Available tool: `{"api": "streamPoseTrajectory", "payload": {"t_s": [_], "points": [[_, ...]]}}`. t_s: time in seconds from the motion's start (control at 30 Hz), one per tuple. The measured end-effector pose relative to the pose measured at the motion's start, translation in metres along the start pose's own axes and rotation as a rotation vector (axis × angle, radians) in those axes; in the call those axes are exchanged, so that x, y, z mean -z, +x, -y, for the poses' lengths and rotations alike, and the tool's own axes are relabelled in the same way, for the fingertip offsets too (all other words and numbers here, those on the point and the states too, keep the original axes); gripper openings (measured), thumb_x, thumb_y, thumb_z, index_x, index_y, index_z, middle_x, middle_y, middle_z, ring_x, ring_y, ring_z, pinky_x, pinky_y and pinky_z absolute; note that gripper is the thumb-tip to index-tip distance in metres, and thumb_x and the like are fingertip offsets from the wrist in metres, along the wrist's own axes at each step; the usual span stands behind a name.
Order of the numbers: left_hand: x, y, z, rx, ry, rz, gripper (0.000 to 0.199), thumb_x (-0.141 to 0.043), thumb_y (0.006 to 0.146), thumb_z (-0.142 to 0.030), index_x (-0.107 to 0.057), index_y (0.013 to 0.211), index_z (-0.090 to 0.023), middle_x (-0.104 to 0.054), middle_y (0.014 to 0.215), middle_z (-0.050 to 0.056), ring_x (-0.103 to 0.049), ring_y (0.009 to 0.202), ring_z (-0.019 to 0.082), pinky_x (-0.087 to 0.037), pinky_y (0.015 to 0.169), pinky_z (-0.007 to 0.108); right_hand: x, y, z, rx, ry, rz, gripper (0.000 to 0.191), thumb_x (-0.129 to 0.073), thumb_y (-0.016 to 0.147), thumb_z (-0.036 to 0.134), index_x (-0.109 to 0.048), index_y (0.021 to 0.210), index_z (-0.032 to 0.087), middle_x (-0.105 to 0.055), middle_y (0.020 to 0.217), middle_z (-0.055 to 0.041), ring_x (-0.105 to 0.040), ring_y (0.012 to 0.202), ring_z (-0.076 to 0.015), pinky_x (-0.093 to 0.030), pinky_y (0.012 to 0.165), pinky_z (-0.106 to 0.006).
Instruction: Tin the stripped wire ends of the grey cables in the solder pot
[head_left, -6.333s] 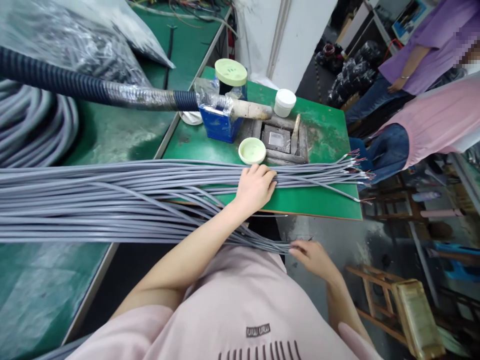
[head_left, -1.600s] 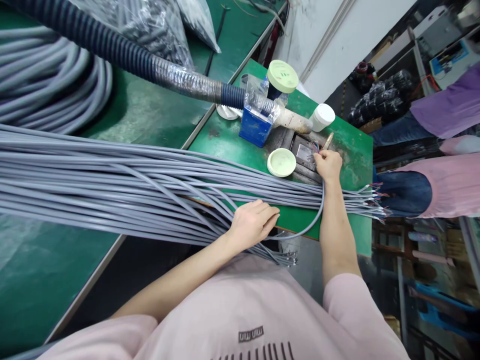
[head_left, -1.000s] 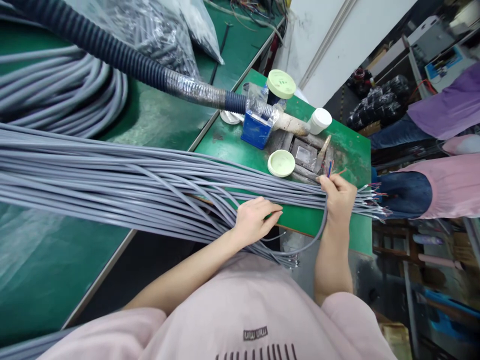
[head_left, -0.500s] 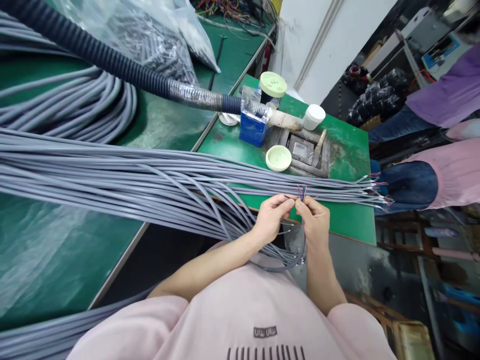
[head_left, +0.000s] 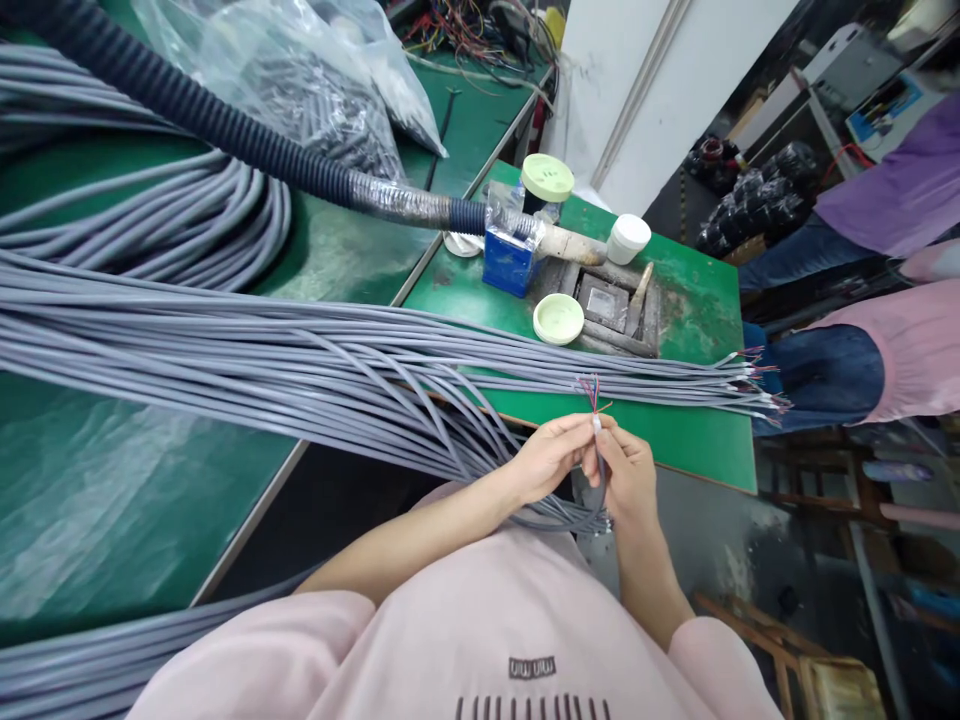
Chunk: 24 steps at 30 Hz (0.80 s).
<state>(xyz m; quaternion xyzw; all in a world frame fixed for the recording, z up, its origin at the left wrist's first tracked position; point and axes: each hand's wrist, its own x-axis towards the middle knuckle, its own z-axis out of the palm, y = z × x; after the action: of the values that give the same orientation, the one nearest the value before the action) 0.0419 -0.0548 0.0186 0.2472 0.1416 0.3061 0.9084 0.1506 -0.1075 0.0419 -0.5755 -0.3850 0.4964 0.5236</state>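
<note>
Just in front of my body, a grey cable (head_left: pixel 601 478) bends up to a stripped end whose thin coloured wires (head_left: pixel 594 393) fan out above my fingertips. My right hand (head_left: pixel 628 470) is closed around the cable just below that end. Thumb and fingers of my left hand (head_left: pixel 556 455) pinch together at the same end, beside a whitish band (head_left: pixel 597 424) below the wires. A large bundle of grey cables (head_left: pixel 300 350) runs across the table behind my hands, its stripped wire ends (head_left: pixel 757 385) lying at the right. More cable ends hang below my hands.
A corrugated black hose (head_left: pixel 285 150) reaches over the table to a blue box (head_left: pixel 507 262). Near it are a square dirty metal pot (head_left: pixel 606 300), a pale green dish (head_left: pixel 559 320) and a white jar (head_left: pixel 628 240). Coiled cables (head_left: pixel 187 220) lie left; co-workers stand at right.
Both hands have drawn slightly down toward my body with the cable end. My left fingers have moved from a single wire to the base of the wires, which now stand spread above.
</note>
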Motion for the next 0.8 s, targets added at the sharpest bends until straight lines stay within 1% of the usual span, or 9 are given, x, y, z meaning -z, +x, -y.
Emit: {"api": "streamPoseTrajectory", "payload": {"t_s": [0.07,0.17,0.27,0.37,0.43,0.5,0.57,0.63,0.8], "points": [[0.001,-0.002,-0.002,-0.003,-0.001,-0.003,0.043,-0.072,0.076,-0.049,-0.067,0.099,-0.013,-0.054,0.053,-0.003,-0.054,0.048,0.011,-0.043,0.052,0.025,0.007,0.0,0.006,0.005,-0.121,0.021,0.036,-0.06,0.088,0.038,-0.063,0.058,0.018,-0.057,0.05,0.0017,-0.048,0.041,-0.0097,-0.036,0.043,-0.024],[0.004,-0.004,-0.007,-0.034,-0.019,-0.072,0.033,-0.077,0.075,-0.041,-0.07,0.088,-0.012,-0.063,0.07,0.001,-0.057,0.063,0.01,-0.045,0.065,0.024,0.022,0.0,0.021,0.101,-0.391,0.002,0.02,-0.065,0.083,0.033,-0.071,0.07,0.019,-0.066,0.065,-0.0005,-0.061,0.06,-0.013,-0.046,0.059,-0.025],[0.006,-0.005,-0.008,0.001,-0.025,-0.089,0.032,-0.079,0.073,-0.041,-0.071,0.083,-0.012,-0.068,0.079,0.004,-0.062,0.074,0.012,-0.045,0.077,0.026,0.035,0.003,0.039,0.166,-0.514,-0.051,0.01,-0.07,0.079,0.029,-0.074,0.081,0.021,-0.061,0.058,0.0034,-0.054,0.054,-0.0097,-0.043,0.054,-0.022],[0.007,-0.007,-0.004,0.057,0.008,-0.032,0.033,-0.079,0.071,-0.043,-0.071,0.082,-0.013,-0.068,0.072,0.004,-0.061,0.068,0.012,-0.044,0.072,0.025,0.039,0.01,0.055,0.11,-0.483,0.103,0.024,-0.074,0.076,0.03,-0.072,0.099,0.021,-0.049,0.048,0.0086,-0.043,0.042,-0.0061,-0.034,0.045,-0.02],[0.008,-0.008,-0.001,0.066,0.059,0.013,0.034,-0.078,0.072,-0.044,-0.071,0.08,-0.012,-0.067,0.07,0.004,-0.059,0.066,0.012,-0.043,0.069,0.025,0.037,0.017,0.062,0.06,-0.449,0.233,0.03,-0.074,0.076,0.03,-0.071,0.105,0.021,-0.051,0.047,0.0087,-0.044,0.04,-0.0057,-0.033,0.043,-0.019],[0.009,-0.01,0.001,0.058,0.115,0.057,0.034,-0.077,0.073,-0.046,-0.071,0.077,-0.012,-0.067,0.069,0.005,-0.058,0.065,0.012,-0.043,0.068,0.025,0.033,0.022,0.065,0.014,-0.417,0.326,0.024,-0.073,0.077,0.03,-0.073,0.099,0.02,-0.058,0.051,0.0062,-0.049,0.042,-0.0068,-0.034,0.042,-0.019],[0.009,-0.011,0.001,0.032,0.159,0.08,0.034,-0.075,0.076,-0.046,-0.071,0.075,-0.012,-0.067,0.068,0.005,-0.057,0.066,0.012,-0.043,0.07,0.025,0.028,0.026,0.062,-0.001,-0.373,0.363,0.015,-0.072,0.078,0.03,-0.073,0.087,0.018,-0.063,0.054,0.0031,-0.054,0.043,-0.0082,-0.037,0.041,-0.019],[0.009,-0.011,-0.001,-0.026,0.196,0.053,0.032,-0.074,0.077,-0.043,-0.07,0.072,-0.012,-0.066,0.069,0.004,-0.058,0.069,0.012,-0.043,0.074,0.026,0.02,0.027,0.055,0.021,-0.31,0.307,0.013,-0.071,0.079,0.03,-0.07,0.075,0.017,-0.062,0.052,0.003,-0.055,0.041,-0.0091,-0.038,0.04,-0.019],[0.003,-0.013,-0.001,-0.183,0.269,-0.152,0.03,-0.077,0.073,-0.041,-0.067,0.078,-0.013,-0.065,0.07,0.001,-0.057,0.067,0.011,-0.044,0.071,0.026,0.003,0.027,0.033,0.143,-0.185,-0.031,0.017,-0.071,0.078,0.027,-0.063,0.066,0.018,-0.053,0.047,0.0069,-0.047,0.037,-0.0061,-0.035,0.038,-0.019]]}}
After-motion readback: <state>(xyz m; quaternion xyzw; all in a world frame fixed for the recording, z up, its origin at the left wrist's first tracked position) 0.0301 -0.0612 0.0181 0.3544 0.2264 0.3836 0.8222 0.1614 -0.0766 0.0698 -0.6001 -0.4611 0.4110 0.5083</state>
